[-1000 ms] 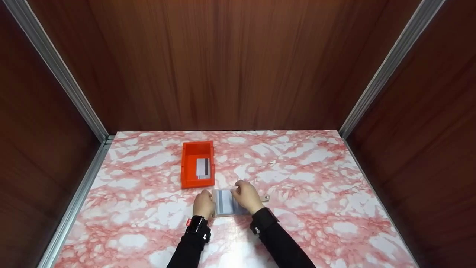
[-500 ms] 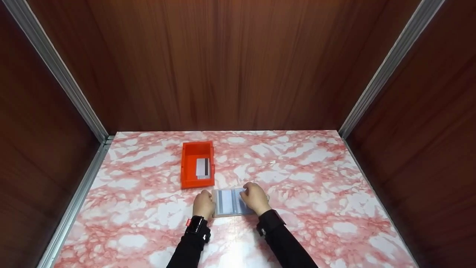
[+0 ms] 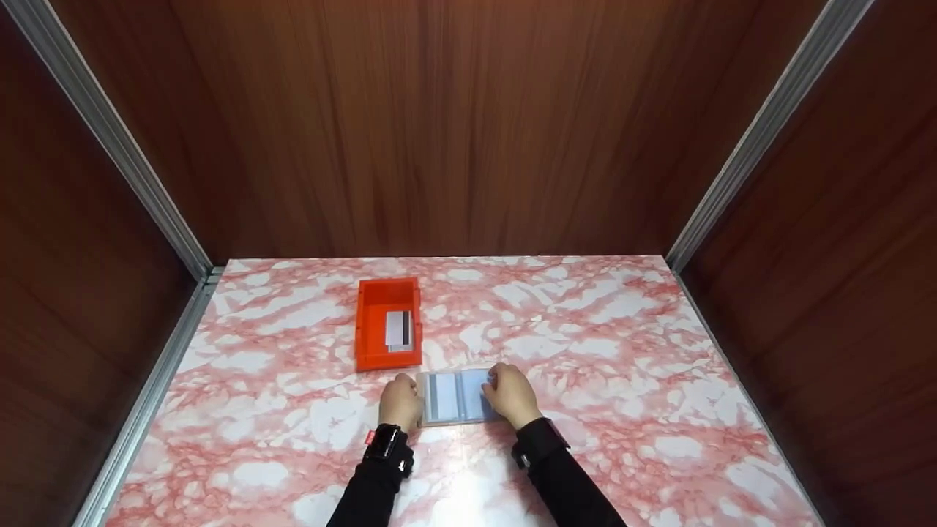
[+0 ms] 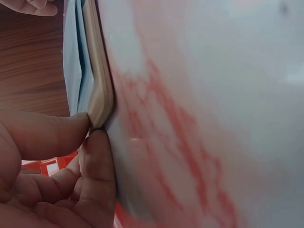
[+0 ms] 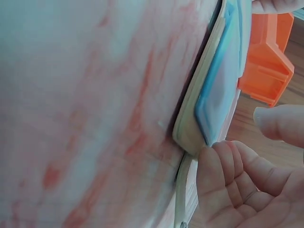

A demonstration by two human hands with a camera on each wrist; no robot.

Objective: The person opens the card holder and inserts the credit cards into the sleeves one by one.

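Observation:
A beige card holder (image 3: 442, 397) lies open on the table, its clear bluish plastic sleeves facing up. My left hand (image 3: 400, 401) pinches its left edge; in the left wrist view the thumb and a finger meet at the corner of the beige cover (image 4: 99, 102). At the right end is my right hand (image 3: 512, 395). The right wrist view has its fingertips touching the cover's corner, while the thumb (image 5: 280, 124) stands apart, off the sleeves (image 5: 219, 90). A strap with a snap (image 5: 183, 199) sticks out beside those fingers.
Just beyond the card holder, to the left, stands an orange bin (image 3: 370, 329). White cards (image 3: 395, 329), the top one with a dark stripe, lie inside it. Brown wood-grain panels (image 3: 439, 132) enclose the marbled red-and-white table (image 3: 600, 410) at the back and sides.
My right hand has slid rightward across the sleeves to the card holder's right end, uncovering the right-hand sleeve and hiding the strap in the head view. The left hand has stayed at the left edge.

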